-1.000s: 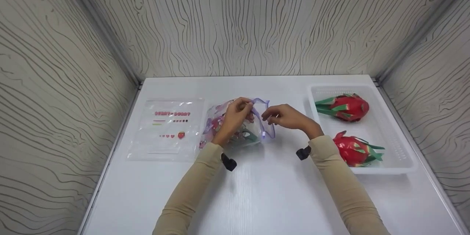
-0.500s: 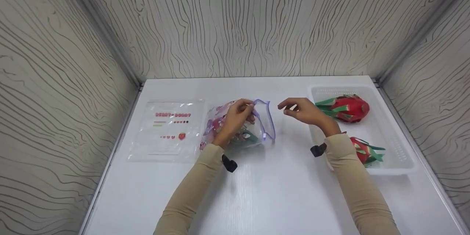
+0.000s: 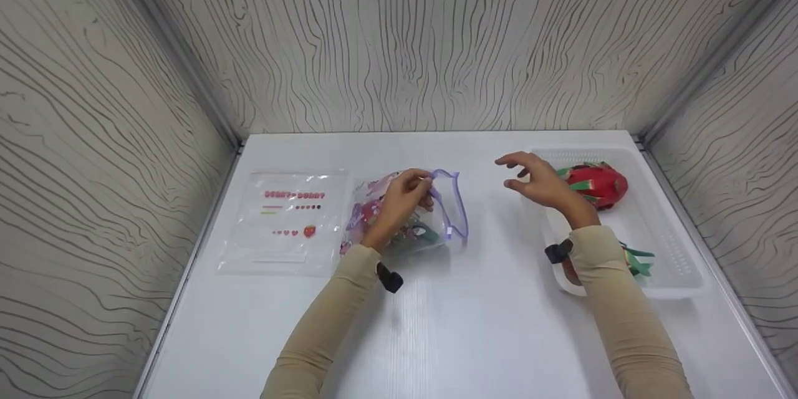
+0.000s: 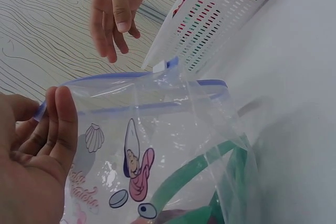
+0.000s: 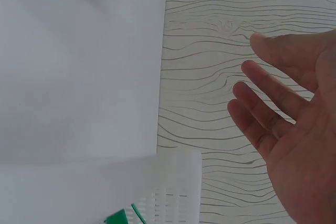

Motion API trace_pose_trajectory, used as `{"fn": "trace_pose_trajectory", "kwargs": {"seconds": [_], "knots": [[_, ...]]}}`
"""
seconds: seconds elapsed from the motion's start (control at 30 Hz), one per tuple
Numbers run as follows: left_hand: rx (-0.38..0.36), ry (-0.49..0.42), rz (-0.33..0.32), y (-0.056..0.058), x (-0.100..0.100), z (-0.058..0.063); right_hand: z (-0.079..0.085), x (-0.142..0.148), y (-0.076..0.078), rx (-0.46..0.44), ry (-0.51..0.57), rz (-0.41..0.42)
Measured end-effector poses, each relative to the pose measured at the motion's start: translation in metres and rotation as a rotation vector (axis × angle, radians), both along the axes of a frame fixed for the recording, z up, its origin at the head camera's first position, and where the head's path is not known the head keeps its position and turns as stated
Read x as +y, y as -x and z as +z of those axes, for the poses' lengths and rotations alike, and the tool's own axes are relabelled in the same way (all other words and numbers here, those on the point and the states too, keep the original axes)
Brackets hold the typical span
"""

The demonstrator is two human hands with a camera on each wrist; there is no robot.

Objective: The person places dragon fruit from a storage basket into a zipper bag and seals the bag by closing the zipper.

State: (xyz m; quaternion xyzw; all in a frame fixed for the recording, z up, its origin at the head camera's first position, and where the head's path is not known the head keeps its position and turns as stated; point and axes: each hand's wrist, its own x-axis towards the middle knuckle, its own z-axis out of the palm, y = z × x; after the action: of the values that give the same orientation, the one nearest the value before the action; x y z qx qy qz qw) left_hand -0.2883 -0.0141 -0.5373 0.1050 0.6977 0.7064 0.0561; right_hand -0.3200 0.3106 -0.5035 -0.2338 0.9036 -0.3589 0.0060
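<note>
My left hand [image 3: 402, 202] pinches the purple zip edge of a clear printed zip bag [image 4: 121, 156] at its far corner. The bag's mouth gapes toward the right, and its white slider [image 4: 159, 67] sits on the purple edge. Inside the bag lies something with green leaf-like strips [image 4: 197, 174] and red parts, partly hidden by the print and my hand. My right hand [image 3: 539, 181] hovers at the left rim of a white basket [image 3: 676, 243], fingers spread and holding nothing. In the basket are a toy dragon fruit [image 3: 598, 186] at the back and another dragon fruit [image 3: 639, 262], mostly behind my forearm.
A second clear zip bag [image 3: 283, 249] with strawberry print lies flat at the left of the white table [image 3: 461, 336]. Wood-patterned walls [image 3: 399, 43] close in the back and both sides.
My right hand has moved away from the bag's mouth, rightward to the basket, and its fingers have spread. The left hand keeps its pinch on the bag's edge.
</note>
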Motion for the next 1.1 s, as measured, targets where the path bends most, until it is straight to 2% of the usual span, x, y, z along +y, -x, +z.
{"fn": "trace_pose_trajectory", "kwargs": {"seconds": [0.17,0.5,0.77,1.1], "knots": [[0.002,-0.005,-0.005,0.0,0.0,0.0,0.0,0.009,0.002,0.021,-0.016,-0.039],[-0.038,0.013,-0.008,0.0,-0.002,0.001,0.004,0.025,0.005,-0.011,-0.034,-0.098],[-0.016,-0.009,-0.019,0.0,-0.002,0.001,0.005,0.037,0.009,0.051,-0.007,-0.088],[-0.033,-0.019,-0.013,-0.001,-0.002,0.003,0.004,0.052,0.012,0.095,-0.003,-0.095]]}}
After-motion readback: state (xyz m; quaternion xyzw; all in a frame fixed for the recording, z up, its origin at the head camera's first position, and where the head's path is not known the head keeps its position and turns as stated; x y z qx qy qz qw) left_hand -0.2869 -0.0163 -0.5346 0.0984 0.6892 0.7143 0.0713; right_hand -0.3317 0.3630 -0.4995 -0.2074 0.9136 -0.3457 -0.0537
